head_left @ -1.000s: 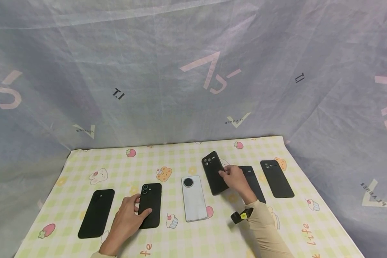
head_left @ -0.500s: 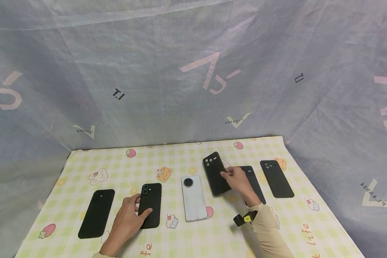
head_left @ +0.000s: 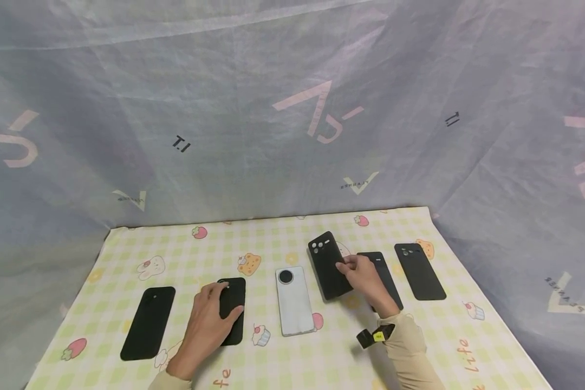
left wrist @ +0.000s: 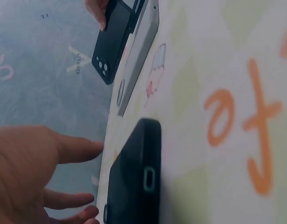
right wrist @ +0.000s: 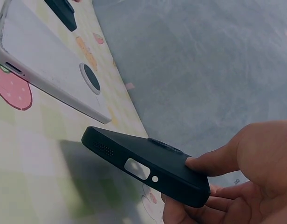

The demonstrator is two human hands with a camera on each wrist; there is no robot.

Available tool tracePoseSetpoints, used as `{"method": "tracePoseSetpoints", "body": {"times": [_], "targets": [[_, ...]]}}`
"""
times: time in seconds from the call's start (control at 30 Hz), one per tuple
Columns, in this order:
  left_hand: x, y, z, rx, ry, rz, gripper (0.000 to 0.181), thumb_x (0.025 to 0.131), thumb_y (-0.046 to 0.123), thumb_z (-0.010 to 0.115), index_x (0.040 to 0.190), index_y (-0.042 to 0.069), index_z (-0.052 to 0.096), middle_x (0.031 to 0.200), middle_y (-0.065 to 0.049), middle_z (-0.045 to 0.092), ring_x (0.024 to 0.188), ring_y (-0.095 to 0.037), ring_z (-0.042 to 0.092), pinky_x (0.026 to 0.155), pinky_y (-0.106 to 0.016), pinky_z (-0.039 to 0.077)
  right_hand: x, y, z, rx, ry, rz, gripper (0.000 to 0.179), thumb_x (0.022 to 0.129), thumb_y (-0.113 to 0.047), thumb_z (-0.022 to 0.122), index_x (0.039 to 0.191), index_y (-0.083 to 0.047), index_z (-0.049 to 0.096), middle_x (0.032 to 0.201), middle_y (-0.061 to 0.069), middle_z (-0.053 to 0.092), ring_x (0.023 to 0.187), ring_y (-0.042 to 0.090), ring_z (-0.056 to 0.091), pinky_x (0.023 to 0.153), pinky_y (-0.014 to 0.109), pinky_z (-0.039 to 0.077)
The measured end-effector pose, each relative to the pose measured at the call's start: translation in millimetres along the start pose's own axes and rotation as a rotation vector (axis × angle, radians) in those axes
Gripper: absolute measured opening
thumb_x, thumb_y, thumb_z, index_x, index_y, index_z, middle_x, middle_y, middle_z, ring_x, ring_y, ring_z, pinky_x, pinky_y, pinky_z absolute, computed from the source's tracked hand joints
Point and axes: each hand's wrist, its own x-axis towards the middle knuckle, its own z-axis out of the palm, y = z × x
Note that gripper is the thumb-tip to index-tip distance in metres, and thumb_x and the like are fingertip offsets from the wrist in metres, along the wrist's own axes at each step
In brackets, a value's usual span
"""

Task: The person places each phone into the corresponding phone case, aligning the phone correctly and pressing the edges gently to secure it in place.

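Your right hand [head_left: 365, 275] pinches the probably light, bendy case [head_left: 327, 268] by its long edge; your left hand [head_left: 206, 320] spreads loose fingers over the phone [head_left: 235, 297].

A plain, light beige fabric covers the arms. The right sleeve [head_left: 409, 349] is long and fairly loose, wrinkled into soft folds, and ends at the wrist. Of the left sleeve [head_left: 169, 381], only a short stretch near its edge shows, in the same beige. By the right wrist [head_left: 390, 311] sits a small, blocky black gadget [head_left: 365, 339] with a bright yellow label [head_left: 378, 336], its dark marking too small to read.
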Motion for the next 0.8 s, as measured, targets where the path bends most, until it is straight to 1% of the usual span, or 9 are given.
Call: {"method": "tracePoseSetpoints", "body": {"times": [0.1, 0.2, 0.3, 0.33, 0.4, 0.57, 0.6, 0.73, 0.8], "targets": [[6.4, 8.8, 4.6, -0.020, 0.009, 0.056, 0.063, 0.099, 0.028, 0.081, 0.151, 0.003, 0.056, 0.152, -0.024, 0.049, 0.140, -0.046, 0.044, 0.109, -0.063, 0.044, -0.9, 0.5, -1.5, -0.008, 0.004, -0.010, 0.029, 0.105, -0.015, 0.069, 0.121, 0.009, 0.071, 0.105, 0.018, 0.077, 0.097, 0.028, 0.072, 0.086, 0.044, 0.058], [12.9, 17.0, 8.4, -0.030, 0.012, 0.108, 0.059, 0.098, 0.026, 0.082, 0.148, 0.002, 0.060, 0.149, -0.022, 0.054, 0.139, -0.045, 0.047, 0.108, -0.061, 0.046, -1.1, 0.0, -2.3, 0.000, 0.000, -0.007, 0.027, 0.105, -0.015, 0.069, 0.119, 0.008, 0.071, 0.102, 0.016, 0.078, 0.095, 0.026, 0.073, 0.085, 0.042, 0.058], [17.5, 23.9, 11.9, -0.040, -0.003, 0.139, 0.057, 0.099, 0.026, 0.081, 0.147, 0.002, 0.061, 0.149, -0.021, 0.057, 0.139, -0.044, 0.048, 0.109, -0.060, 0.047, -0.4, -0.6, -2.3, 0.003, -0.008, -0.014, 0.027, 0.105, -0.015, 0.069, 0.118, 0.009, 0.071, 0.099, 0.015, 0.079, 0.092, 0.025, 0.074, 0.084, 0.042, 0.059], [19.2, 26.7, 12.9, -0.045, -0.011, 0.146, 0.056, 0.100, 0.026, 0.080, 0.147, 0.003, 0.062, 0.149, -0.021, 0.057, 0.140, -0.044, 0.048, 0.110, -0.060, 0.046, 0.4, -0.6, -2.6, -0.001, -0.009, -0.012, 0.028, 0.105, -0.015, 0.069, 0.118, 0.009, 0.072, 0.099, 0.014, 0.079, 0.091, 0.024, 0.075, 0.084, 0.040, 0.059], [22.6, 32.6, 15.0, -0.046, -0.021, 0.156, 0.055, 0.100, 0.027, 0.080, 0.146, 0.004, 0.062, 0.148, -0.019, 0.058, 0.139, -0.042, 0.049, 0.109, -0.060, 0.047, 1.4, 0.0, -2.7, -0.002, -0.011, -0.014, 0.029, 0.105, -0.015, 0.069, 0.119, 0.009, 0.071, 0.099, 0.015, 0.079, 0.092, 0.025, 0.075, 0.085, 0.042, 0.060], [34.4, 45.9, 20.8, 0.004, -0.033, 0.200, 0.055, 0.100, 0.031, 0.080, 0.144, 0.004, 0.064, 0.144, -0.016, 0.060, 0.134, -0.038, 0.053, 0.107, -0.056, 0.049, 1.1, -0.2, -3.4, 0.001, -0.007, -0.006, 0.028, 0.105, -0.015, 0.068, 0.119, 0.009, 0.071, 0.099, 0.016, 0.078, 0.092, 0.026, 0.075, 0.087, 0.047, 0.059], [36.7, 48.2, 21.7, 0.016, -0.037, 0.210, 0.055, 0.099, 0.032, 0.080, 0.144, 0.004, 0.064, 0.142, -0.016, 0.060, 0.133, -0.038, 0.053, 0.107, -0.056, 0.049, 1.1, -0.8, -3.7, 0.004, -0.007, -0.006, 0.027, 0.105, -0.015, 0.068, 0.118, 0.009, 0.071, 0.099, 0.015, 0.078, 0.091, 0.026, 0.075, 0.087, 0.046, 0.059], [45.7, 55.1, 25.4, 0.064, -0.076, 0.228, 0.059, 0.098, 0.036, 0.081, 0.143, 0.002, 0.064, 0.137, -0.016, 0.060, 0.133, -0.039, 0.053, 0.110, -0.055, 0.048, 1.5, -2.9, -4.5, 0.012, -0.007, -0.002, 0.026, 0.105, -0.015, 0.068, 0.117, 0.008, 0.071, 0.097, 0.014, 0.078, 0.089, 0.023, 0.075, 0.085, 0.043, 0.059], [49.7, 57.4, 27.5, 0.093, -0.105, 0.233, 0.062, 0.097, 0.038, 0.081, 0.145, 0.002, 0.063, 0.137, -0.017, 0.058, 0.133, -0.039, 0.053, 0.110, -0.056, 0.047, 1.6, -3.7, -4.7, 0.008, -0.008, 0.000, 0.026, 0.105, -0.015, 0.069, 0.117, 0.008, 0.071, 0.098, 0.014, 0.078, 0.090, 0.024, 0.074, 0.085, 0.043, 0.058]]}}
